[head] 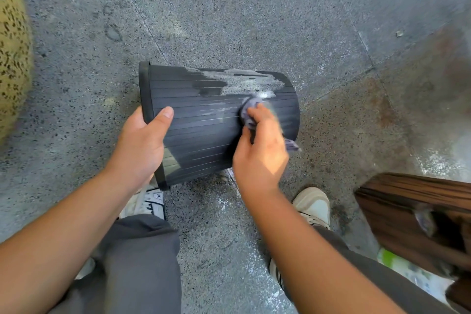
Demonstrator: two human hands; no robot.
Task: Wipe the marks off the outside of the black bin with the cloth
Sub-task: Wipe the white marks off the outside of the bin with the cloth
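Observation:
A black ribbed bin (204, 132) is held on its side above the floor, rim to the left and base to the right. A broad whitish smear (244, 81) covers its upper side, with thinner streaks lower down. My left hand (141, 143) grips the bin at its rim, thumb on the outer wall. My right hand (262, 150) presses a crumpled grey-purple cloth (249, 107) against the wall just below the smear; a corner of the cloth hangs out at the right of the hand. The hand looks blurred.
Speckled grey stone floor (229, 13) lies all around, with pale patches. My two feet in light sneakers (313, 205) stand below the bin. A brown wooden object (413, 216) stands at the right. A yellowish speckled object (12, 53) fills the left edge.

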